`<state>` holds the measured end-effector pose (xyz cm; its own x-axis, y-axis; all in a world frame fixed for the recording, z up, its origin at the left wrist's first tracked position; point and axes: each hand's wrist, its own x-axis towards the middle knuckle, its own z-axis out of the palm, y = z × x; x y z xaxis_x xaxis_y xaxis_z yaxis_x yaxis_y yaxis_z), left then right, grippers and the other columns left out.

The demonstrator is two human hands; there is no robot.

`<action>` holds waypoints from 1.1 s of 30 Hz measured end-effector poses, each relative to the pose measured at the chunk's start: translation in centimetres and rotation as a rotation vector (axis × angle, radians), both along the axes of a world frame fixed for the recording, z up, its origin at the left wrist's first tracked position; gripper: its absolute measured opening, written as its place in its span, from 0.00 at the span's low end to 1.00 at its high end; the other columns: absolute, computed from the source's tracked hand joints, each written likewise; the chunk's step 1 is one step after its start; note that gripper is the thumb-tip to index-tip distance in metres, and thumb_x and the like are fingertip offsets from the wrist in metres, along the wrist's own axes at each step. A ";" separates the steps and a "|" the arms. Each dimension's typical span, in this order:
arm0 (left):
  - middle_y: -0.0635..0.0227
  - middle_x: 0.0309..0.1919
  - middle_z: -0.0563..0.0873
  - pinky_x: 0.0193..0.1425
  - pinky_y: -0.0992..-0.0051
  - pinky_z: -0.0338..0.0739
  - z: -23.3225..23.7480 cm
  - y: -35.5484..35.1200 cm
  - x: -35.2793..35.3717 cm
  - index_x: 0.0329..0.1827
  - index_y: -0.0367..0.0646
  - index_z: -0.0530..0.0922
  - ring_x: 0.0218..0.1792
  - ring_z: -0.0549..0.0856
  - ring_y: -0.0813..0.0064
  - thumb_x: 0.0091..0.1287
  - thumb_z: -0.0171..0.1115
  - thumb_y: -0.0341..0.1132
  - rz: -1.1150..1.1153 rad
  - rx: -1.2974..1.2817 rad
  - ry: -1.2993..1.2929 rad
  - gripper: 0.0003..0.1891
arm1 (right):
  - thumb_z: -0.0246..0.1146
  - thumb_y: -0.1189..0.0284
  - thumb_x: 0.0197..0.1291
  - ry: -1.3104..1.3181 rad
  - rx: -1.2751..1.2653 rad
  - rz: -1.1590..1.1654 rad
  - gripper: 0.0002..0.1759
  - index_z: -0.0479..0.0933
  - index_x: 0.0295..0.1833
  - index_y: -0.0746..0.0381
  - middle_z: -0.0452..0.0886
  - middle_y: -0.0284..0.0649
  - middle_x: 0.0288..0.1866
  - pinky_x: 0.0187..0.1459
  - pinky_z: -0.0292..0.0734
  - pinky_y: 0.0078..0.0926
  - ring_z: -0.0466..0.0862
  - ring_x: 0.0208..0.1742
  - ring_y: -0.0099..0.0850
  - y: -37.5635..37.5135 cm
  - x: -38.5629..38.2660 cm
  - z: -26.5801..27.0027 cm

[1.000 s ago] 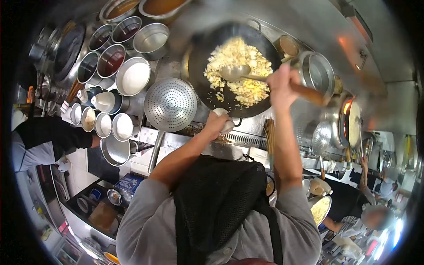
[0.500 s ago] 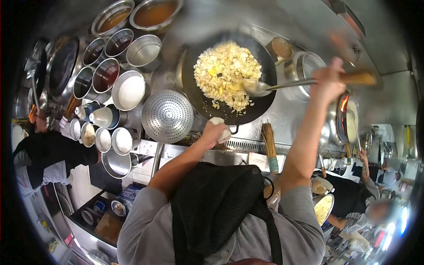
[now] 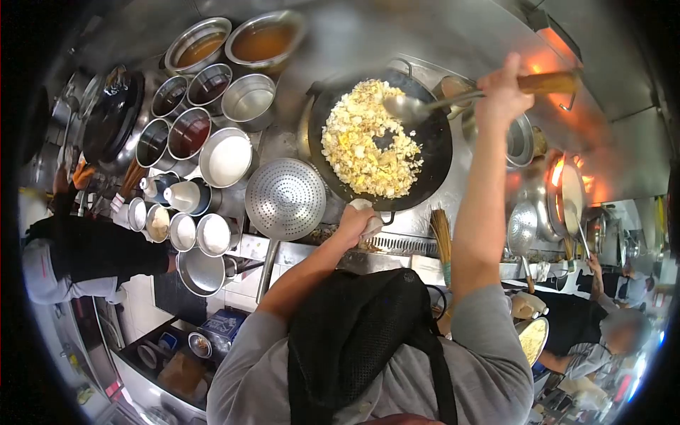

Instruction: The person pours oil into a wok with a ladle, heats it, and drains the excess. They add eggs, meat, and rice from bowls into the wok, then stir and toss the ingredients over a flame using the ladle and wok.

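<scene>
A black wok (image 3: 437, 166) sits on the stove, holding fried rice (image 3: 354, 159) with yellow egg bits around a bare dark patch. My left hand (image 3: 349, 227) is closed on a folded cloth (image 3: 373, 226) at the wok's near rim, next to its loop handle. Gripped in my right hand (image 3: 503, 98) is a ladle (image 3: 406, 109) with a metal shaft and wooden handle. The ladle's bowl hangs over the upper right part of the wok, above the edge of the rice.
Left of the wok lie a perforated strainer (image 3: 287, 202) and several metal pots, one with white powder (image 3: 225, 157). A bamboo brush (image 3: 440, 237) stands at the stove's front edge. Flames (image 3: 558, 170) rise around another wok at right. Co-workers (image 3: 92, 248) (image 3: 567, 319) stand on both sides.
The ladle has come up out of the rice toward the wok's far side, and my right hand has moved up and left. A bare patch now shows in the rice. Flames at right have grown.
</scene>
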<state>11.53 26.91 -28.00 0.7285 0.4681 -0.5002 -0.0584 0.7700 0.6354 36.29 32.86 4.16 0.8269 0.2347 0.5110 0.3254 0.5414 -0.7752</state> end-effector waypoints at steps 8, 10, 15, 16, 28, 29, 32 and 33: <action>0.58 0.34 0.83 0.25 0.65 0.83 1.1 -0.7 0.6 0.43 0.35 0.75 0.29 0.84 0.67 0.70 0.55 0.29 0.119 0.069 0.158 0.06 | 0.70 0.63 0.62 0.001 -0.619 0.274 0.18 0.73 0.27 0.62 0.70 0.31 0.15 0.15 0.61 0.24 0.68 0.12 0.22 3.7 -4.4 -1.6; 0.58 0.36 0.83 0.30 0.64 0.87 1.4 -0.4 0.8 0.44 0.36 0.75 0.29 0.84 0.66 0.68 0.57 0.29 0.114 0.064 0.158 0.07 | 0.68 0.63 0.64 -0.031 -0.528 0.198 0.19 0.71 0.25 0.60 0.69 0.30 0.15 0.15 0.61 0.23 0.67 0.13 0.21 3.2 -5.1 0.4; 0.59 0.31 0.82 0.22 0.68 0.80 3.6 -0.9 0.1 0.43 0.37 0.72 0.25 0.83 0.65 0.64 0.57 0.25 0.103 -0.174 0.093 0.07 | 0.66 0.67 0.66 0.056 -0.238 0.290 0.20 0.68 0.23 0.59 0.67 0.30 0.13 0.16 0.59 0.22 0.66 0.12 0.21 2.5 -4.9 -5.5; 0.58 0.32 0.83 0.24 0.68 0.81 5.4 -1.4 -0.3 0.46 0.37 0.72 0.26 0.84 0.65 0.66 0.55 0.25 0.111 -0.128 0.103 0.08 | 0.65 0.68 0.66 0.093 -0.360 0.396 0.20 0.68 0.23 0.59 0.67 0.31 0.13 0.16 0.59 0.22 0.67 0.12 0.22 1.2 -5.6 -5.3; 0.62 0.38 0.83 0.30 0.73 0.82 15.7 -13.9 -4.4 0.54 0.40 0.73 0.30 0.85 0.71 0.70 0.53 0.29 0.338 -0.052 0.150 0.12 | 0.66 0.69 0.66 0.045 -0.151 0.758 0.24 0.64 0.19 0.56 0.62 0.27 0.11 0.14 0.54 0.22 0.58 0.10 0.17 -19.9 -7.2 5.7; 0.62 0.37 0.83 0.29 0.73 0.82 14.7 -13.8 -3.6 0.52 0.39 0.75 0.29 0.84 0.71 0.70 0.53 0.30 0.437 -0.089 0.189 0.10 | 0.66 0.68 0.66 0.122 -0.128 0.796 0.23 0.65 0.20 0.57 0.64 0.27 0.12 0.14 0.55 0.21 0.60 0.10 0.17 -20.4 -7.8 4.0; 0.62 0.29 0.83 0.27 0.72 0.78 12.1 -11.5 -0.8 0.38 0.39 0.76 0.27 0.83 0.73 0.71 0.55 0.36 0.342 0.026 0.164 0.09 | 0.65 0.70 0.67 -0.030 -0.265 0.543 0.19 0.65 0.26 0.59 0.64 0.27 0.16 0.19 0.58 0.20 0.61 0.16 0.16 -17.2 -8.1 -5.7; 0.61 0.30 0.84 0.26 0.73 0.78 9.2 -13.5 -1.8 0.40 0.39 0.75 0.27 0.83 0.73 0.71 0.55 0.35 0.356 0.070 0.172 0.08 | 0.65 0.71 0.67 -0.052 -0.223 0.543 0.20 0.64 0.24 0.58 0.64 0.27 0.16 0.19 0.58 0.20 0.60 0.16 0.16 -16.8 -7.8 -7.3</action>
